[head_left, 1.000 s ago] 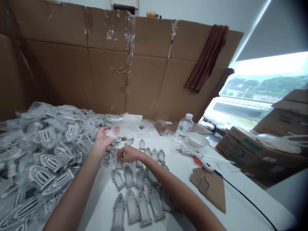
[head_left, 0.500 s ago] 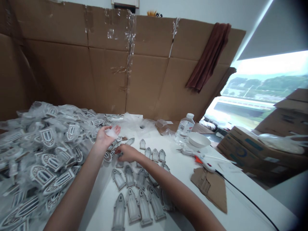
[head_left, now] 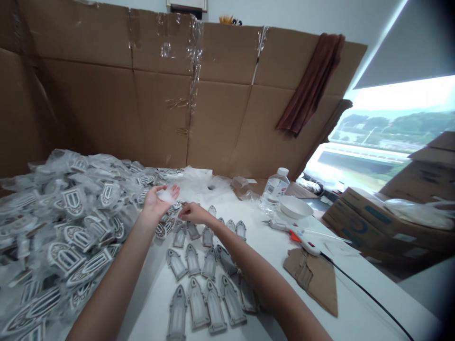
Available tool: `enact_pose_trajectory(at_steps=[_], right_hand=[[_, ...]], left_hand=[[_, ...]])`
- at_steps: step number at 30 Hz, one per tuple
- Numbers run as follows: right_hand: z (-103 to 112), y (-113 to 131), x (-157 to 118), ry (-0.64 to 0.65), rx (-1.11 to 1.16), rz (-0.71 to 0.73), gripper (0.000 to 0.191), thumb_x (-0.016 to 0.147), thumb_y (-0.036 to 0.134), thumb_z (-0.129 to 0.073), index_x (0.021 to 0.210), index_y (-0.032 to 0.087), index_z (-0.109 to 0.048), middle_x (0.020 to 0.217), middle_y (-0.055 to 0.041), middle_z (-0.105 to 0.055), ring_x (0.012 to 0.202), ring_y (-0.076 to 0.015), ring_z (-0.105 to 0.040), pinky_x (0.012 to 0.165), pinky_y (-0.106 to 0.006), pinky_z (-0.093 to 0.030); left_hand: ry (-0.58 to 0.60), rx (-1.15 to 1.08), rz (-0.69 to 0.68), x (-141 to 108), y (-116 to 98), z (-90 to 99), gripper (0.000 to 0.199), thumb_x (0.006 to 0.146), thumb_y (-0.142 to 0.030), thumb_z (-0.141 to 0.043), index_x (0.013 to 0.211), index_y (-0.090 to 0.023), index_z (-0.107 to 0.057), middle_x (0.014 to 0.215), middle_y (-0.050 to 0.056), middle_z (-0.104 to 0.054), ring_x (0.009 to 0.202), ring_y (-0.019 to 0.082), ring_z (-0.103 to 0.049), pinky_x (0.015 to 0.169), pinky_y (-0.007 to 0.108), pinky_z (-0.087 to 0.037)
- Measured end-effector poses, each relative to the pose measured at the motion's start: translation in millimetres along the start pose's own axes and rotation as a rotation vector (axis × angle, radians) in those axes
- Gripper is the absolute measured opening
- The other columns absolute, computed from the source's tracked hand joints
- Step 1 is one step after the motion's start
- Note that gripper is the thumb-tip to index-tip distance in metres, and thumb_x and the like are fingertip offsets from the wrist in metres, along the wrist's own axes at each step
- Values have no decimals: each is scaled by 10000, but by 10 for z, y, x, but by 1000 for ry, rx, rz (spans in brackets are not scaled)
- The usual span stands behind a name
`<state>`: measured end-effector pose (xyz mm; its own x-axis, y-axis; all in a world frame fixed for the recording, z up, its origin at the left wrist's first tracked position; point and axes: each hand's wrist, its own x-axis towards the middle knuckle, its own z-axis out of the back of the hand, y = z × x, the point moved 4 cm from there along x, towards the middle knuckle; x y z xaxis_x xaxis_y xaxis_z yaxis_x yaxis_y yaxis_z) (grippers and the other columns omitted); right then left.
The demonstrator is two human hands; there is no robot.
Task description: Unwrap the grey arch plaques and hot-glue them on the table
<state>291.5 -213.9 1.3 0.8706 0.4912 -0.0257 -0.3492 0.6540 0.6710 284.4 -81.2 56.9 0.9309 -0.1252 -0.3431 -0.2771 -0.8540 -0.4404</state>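
Note:
My left hand (head_left: pixel 155 203) is turned palm up, fingers partly curled, with whitish translucent film pieces (head_left: pixel 167 196) lying in it. Just to its right, my right hand (head_left: pixel 194 214) points down with its fingertips drawn together. Whatever is between those fingertips is too small to make out. Below the right hand lie grey arched window-shaped pieces (head_left: pixel 192 259) in rough rows, partly covered by my right forearm. Close under both hands sit several patterned arched pieces (head_left: pixel 164 228). A big heap of bagged arched pieces (head_left: pixel 73 201) is left of my left arm.
A hot glue gun (head_left: pixel 302 239) with a black cord lies right, beside a torn cardboard piece (head_left: pixel 313 282). Behind it stand a white bowl (head_left: pixel 295 208) and a clear bottle (head_left: pixel 275 187). Thin plastic bags (head_left: pixel 202 183) lie at the back, before a tall cardboard wall (head_left: pixel 220 123).
My right hand has lifted up and slightly right, uncovering grey arched pieces beneath it. My left hand stays nearly where it was, still with the film.

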Motion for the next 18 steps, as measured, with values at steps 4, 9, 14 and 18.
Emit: enact_pose_trajectory(at_steps=[4, 9, 14, 18], right_hand=[[106, -109, 16, -50, -12, -92, 317, 771, 124, -453, 1044, 124, -616, 834, -33, -672, 599, -86, -573, 498, -159, -409], [58, -65, 40, -95, -152, -103, 368, 725, 62, -420, 975, 187, -660, 837, -16, -678, 702, -106, -599, 618, -184, -420], [-78, 42, 52, -63, -319, -80, 160, 656, 303, -655, 736, 172, -702, 750, -57, -660, 758, -194, -603, 639, -245, -409], [-140, 60, 86, -37, -353, -75, 323, 566, 417, -740, 784, 180, -708, 766, -49, -655, 752, -195, -588, 614, -243, -396]], left_hand=[[5, -1, 6, 7, -2, 4, 54, 700, -92, -443, 710, -131, -480, 1042, 184, -605, 1051, 272, -613, 759, 369, -570], [0, 1, 1, 8, -6, 1, 52, 703, -97, -436, 711, -131, -475, 1055, 201, -600, 1069, 295, -603, 733, 369, -571], [-1, 0, 1, -7, -10, -19, 62, 683, -92, -442, 714, -134, -476, 1034, 186, -606, 1048, 273, -615, 746, 368, -575], [3, -1, -1, -12, -8, -20, 70, 678, -90, -444, 720, -134, -478, 1023, 184, -608, 1061, 281, -610, 730, 363, -578]])
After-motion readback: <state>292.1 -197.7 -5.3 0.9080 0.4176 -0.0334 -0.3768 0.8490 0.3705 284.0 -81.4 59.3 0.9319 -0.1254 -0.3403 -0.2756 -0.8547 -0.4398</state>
